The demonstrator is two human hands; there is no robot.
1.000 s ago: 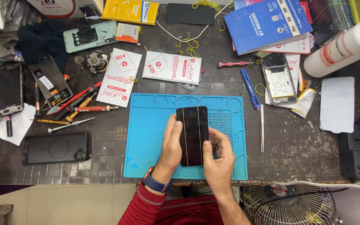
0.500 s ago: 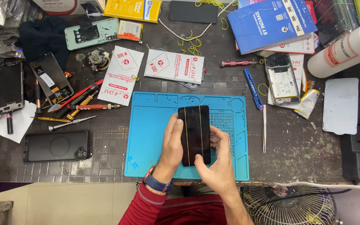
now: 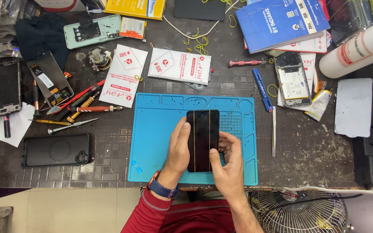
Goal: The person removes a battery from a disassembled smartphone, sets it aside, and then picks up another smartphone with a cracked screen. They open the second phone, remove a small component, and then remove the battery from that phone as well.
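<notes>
A black smartphone (image 3: 202, 138) with two thin yellow bands running down its dark screen is held upright over a blue silicone repair mat (image 3: 160, 142). My left hand (image 3: 178, 151) grips its left edge, a blue watch on the wrist. Gripping the phone's lower right side is my right hand (image 3: 227, 166), thumb resting on the screen's lower part. Both sleeves are red.
Screwdrivers and picks (image 3: 72, 110) lie left of the mat, above a black phone case (image 3: 57, 149). White packets (image 3: 178, 65), an opened phone (image 3: 292, 80), a blue pry tool (image 3: 262, 89), tweezers (image 3: 274, 137), a white bottle (image 3: 359, 47) and a fan (image 3: 298, 211) surround the mat.
The phone and both hands have shifted slightly to the right and down over the mat. The grip looks unchanged.
</notes>
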